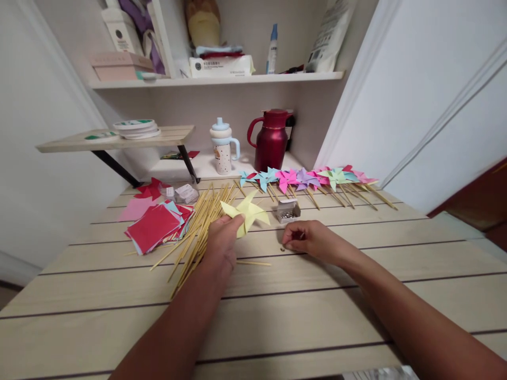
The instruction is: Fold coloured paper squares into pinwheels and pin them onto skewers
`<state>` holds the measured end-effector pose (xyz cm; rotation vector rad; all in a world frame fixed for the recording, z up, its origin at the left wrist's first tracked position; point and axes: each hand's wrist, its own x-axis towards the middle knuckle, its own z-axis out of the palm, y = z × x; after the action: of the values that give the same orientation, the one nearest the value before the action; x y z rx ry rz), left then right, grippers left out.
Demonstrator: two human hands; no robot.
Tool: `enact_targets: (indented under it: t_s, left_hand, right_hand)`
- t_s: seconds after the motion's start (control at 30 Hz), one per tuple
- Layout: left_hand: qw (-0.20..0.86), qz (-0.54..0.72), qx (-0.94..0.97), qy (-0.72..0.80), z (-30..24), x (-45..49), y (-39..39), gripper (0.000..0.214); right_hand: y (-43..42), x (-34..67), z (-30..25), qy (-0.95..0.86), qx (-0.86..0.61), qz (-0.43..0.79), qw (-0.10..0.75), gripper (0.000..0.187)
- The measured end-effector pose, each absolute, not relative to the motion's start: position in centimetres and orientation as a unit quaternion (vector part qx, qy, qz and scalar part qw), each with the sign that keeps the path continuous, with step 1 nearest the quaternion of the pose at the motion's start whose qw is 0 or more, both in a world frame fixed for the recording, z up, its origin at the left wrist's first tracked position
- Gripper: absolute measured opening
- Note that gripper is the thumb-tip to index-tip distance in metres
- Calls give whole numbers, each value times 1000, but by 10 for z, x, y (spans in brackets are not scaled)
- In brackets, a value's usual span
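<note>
My left hand [222, 240] is closed on a yellow paper pinwheel [246, 212], held just above the wooden table [277, 295]. My right hand [307, 240] rests on the table with its fingers pinched together beside a tiny pin [282, 248]; whether anything is between the fingertips is too small to see. A small open box of pins [288, 210] sits just beyond the right hand. A loose pile of thin bamboo sticks [198, 227] lies under and left of my left hand, and one stick [253, 263] lies between the hands.
A stack of coloured paper squares [156, 226] lies at the left. Several finished pinwheels on sticks [312, 182] line the table's far edge. Behind stand a white sippy cup [222, 148], a red jug [272, 140], a small shelf [114, 140] and an upper shelf [216, 79].
</note>
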<state>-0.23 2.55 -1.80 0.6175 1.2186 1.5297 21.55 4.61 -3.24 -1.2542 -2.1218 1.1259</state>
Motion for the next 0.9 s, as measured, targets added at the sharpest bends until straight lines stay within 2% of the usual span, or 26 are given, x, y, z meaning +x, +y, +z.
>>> enact_targets:
  t_s: [0.37, 0.53, 0.77, 0.9]
  left_hand:
    - [540, 624, 285, 488, -17, 7, 16, 19]
    - [553, 618, 293, 476, -13, 14, 10, 15]
    - [560, 619, 284, 472, -13, 12, 12, 17]
    - [566, 613, 284, 471, -16, 14, 12, 17]
  right_hand:
    - [44, 212, -33, -769, -447, 408, 206, 10]
    - [44, 209, -33, -774, -458, 388, 201, 12]
    - [42, 219, -22, -801, -411, 418, 121, 8]
    - [41, 220, -22, -807, -412, 407, 113, 7]
